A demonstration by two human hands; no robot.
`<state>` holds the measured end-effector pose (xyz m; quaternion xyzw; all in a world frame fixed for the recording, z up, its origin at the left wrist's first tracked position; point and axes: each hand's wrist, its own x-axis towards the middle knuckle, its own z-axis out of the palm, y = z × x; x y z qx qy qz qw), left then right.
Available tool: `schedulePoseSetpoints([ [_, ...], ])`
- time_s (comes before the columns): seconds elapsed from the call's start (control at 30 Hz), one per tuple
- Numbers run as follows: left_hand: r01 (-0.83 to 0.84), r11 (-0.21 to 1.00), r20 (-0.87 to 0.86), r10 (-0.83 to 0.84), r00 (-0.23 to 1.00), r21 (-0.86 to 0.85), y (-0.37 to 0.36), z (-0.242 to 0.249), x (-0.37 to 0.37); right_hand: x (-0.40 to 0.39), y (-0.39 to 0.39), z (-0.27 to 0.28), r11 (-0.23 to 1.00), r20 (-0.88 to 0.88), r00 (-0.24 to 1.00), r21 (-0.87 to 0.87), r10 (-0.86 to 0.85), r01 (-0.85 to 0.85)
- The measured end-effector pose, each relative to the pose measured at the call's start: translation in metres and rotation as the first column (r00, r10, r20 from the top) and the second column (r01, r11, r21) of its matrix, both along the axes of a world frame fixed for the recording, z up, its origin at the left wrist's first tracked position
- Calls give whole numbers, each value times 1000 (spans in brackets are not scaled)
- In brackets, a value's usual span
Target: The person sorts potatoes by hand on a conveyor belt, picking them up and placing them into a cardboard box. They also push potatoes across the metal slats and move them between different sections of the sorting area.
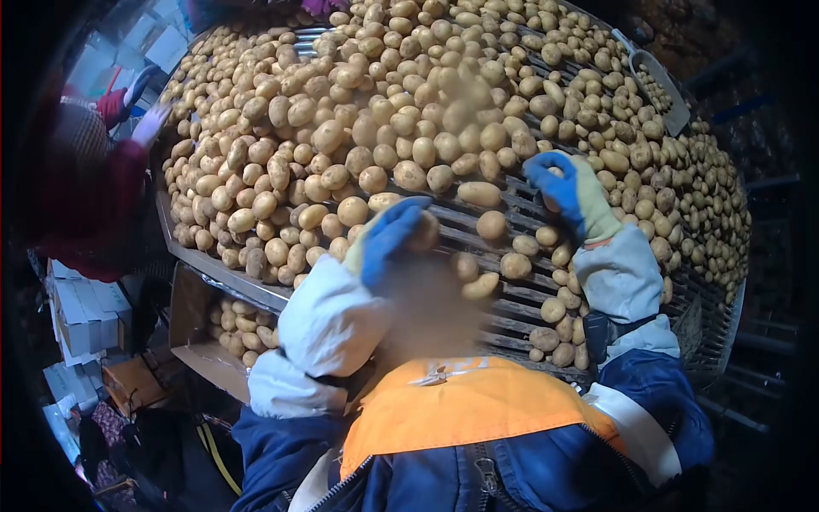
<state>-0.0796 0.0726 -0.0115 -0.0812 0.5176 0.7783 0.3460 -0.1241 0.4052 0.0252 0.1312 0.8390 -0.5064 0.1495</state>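
Observation:
Both hands wear blue and pale yellow gloves over a slatted metal table (512, 322) heaped with potatoes (341, 136). My left hand (391, 239) is at the centre, its fingers curled round a brownish potato (424, 231) that looks slightly blurred. Farther right, my right hand (566, 192) has its fingers bent over a potato (551, 203), mostly hidden under the glove. Between the hands lie an oblong potato (479, 194) and a round one (491, 225) on the slats.
A scoop (664, 90) with small potatoes rests at the upper right. A cardboard box (200, 328) of potatoes stands below the table's left edge. At the left is another person (90, 179) in dark red, a hand near the heap. White boxes (90, 311) are stacked lower left.

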Motion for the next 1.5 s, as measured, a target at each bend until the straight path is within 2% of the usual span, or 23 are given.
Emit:
schedulePoseSetpoints([
  [0.1,-202,972,121,188,975,117,-23,28,20,12,-33,-11,778,-415,743,589,525,-220],
  [0.2,-278,928,203,230,952,250,-38,26,35,14,-75,-14,505,-108,713,779,693,-372],
  [0.33,-289,826,336,130,933,483,-54,-1,44,-15,-89,-39,357,19,635,813,773,-460],
  [0.37,-281,807,319,122,940,520,-59,-4,51,-25,-95,-33,440,176,709,676,682,-591],
  [0.4,-281,939,24,282,959,201,-53,15,67,-25,-91,-25,339,127,632,754,764,-562],
  [0.43,-291,865,70,289,955,409,-57,15,81,-24,-84,-22,243,82,532,824,843,-512],
  [0.5,-392,831,99,386,917,395,-69,16,106,-17,-76,-28,223,6,464,871,886,-437],
  [0.53,-502,796,339,394,854,339,-81,25,108,-17,-77,-30,181,50,462,879,886,-442],
  [0.63,-540,757,257,475,842,368,-104,15,147,-33,-64,-54,131,90,495,910,864,-393],
  [0.73,-665,735,-23,673,739,135,-129,-17,190,-19,-97,0,333,203,680,751,705,-570],
  [0.77,-721,688,129,711,692,75,-140,-9,204,-16,-99,-3,315,212,661,749,720,-582],
  [0.83,-904,427,259,877,404,-35,-156,-13,225,-6,-98,-7,823,-23,843,231,537,-518],
  [0.87,-908,418,260,881,396,-32,-173,-40,239,-3,-107,-2,828,-1,840,171,542,-534],
  [0.93,-860,479,-356,783,510,-178,-204,-110,266,22,-157,36,836,56,836,25,547,-548],
  [1.0,-889,398,-333,826,455,-228,-206,-59,263,42,-200,49,807,125,801,-186,586,-561],
  [1.13,-960,-214,-549,832,-81,-182,-210,-46,264,60,-289,57,562,128,547,-177,827,-808],
  [1.17,-956,-228,-546,833,-93,-186,-216,-50,273,59,-311,50,490,206,460,-133,864,-861],
  [1.23,-707,-259,-641,686,345,-658,-230,-67,297,66,-363,41,330,85,334,54,939,-942],
  [1.27,-841,-127,-565,792,234,-527,-230,-87,305,68,-388,25,353,56,351,-46,935,-934],
  [1.3,-774,6,-479,783,398,-634,-228,-68,309,72,-420,37,385,177,376,-24,910,-922],
  [1.37,-814,127,-356,853,381,-567,-218,-109,328,65,-459,-3,362,-237,332,92,913,-928],
  [1.4,-719,148,-288,848,446,-679,-213,-70,320,72,-469,0,359,-232,321,144,918,-922],
  [1.5,-770,66,-315,888,336,-635,-208,-130,339,87,-478,-15,247,-34,247,12,969,-969],
])
